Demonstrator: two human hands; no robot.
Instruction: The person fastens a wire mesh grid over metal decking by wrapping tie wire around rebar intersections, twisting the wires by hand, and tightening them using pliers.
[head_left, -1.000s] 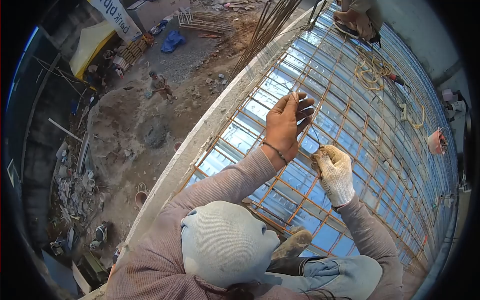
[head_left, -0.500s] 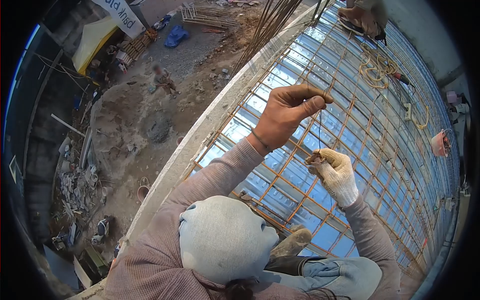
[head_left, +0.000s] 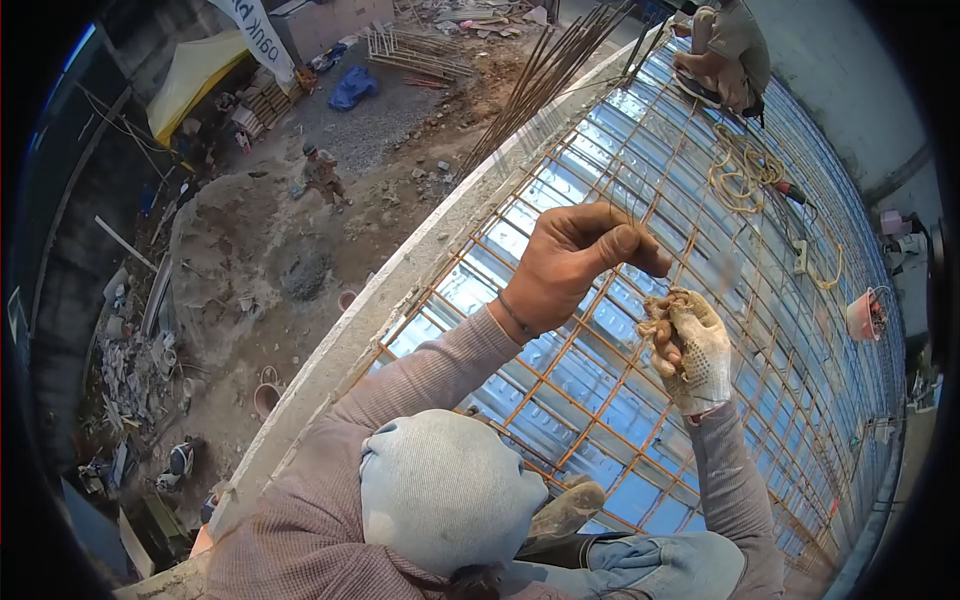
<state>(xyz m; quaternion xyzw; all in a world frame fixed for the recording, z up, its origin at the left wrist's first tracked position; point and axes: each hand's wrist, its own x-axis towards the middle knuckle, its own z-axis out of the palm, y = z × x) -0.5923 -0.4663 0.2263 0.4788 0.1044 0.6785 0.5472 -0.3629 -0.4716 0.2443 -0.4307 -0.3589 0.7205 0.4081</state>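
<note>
My left hand [head_left: 575,260] is bare, with a dark band at the wrist. Its thumb and fingers are pinched together over the rusty rebar grid [head_left: 545,375]; whatever lies between them is too thin to make out. To the lower right, my right hand [head_left: 692,350] wears a worn white glove with bare fingertips showing. Its fingers are curled in, and what they hold is hidden. The two hands are close but apart, both above the grid, which lies over shiny corrugated metal sheeting [head_left: 480,290].
Another person [head_left: 720,55] crouches on the grid at the top right. Near them lie a coiled yellow cord [head_left: 738,180] and a pink bucket [head_left: 866,315]. A concrete edge [head_left: 370,300] drops to the ground below, where a person [head_left: 322,175] stands. Long bars [head_left: 545,85] jut up beyond.
My left hand has turned from spread fingers to a pinch, then dropped slightly. My right hand has moved a little right and rotated, showing its curled fingers. The thin dark wire between the hands no longer shows.
</note>
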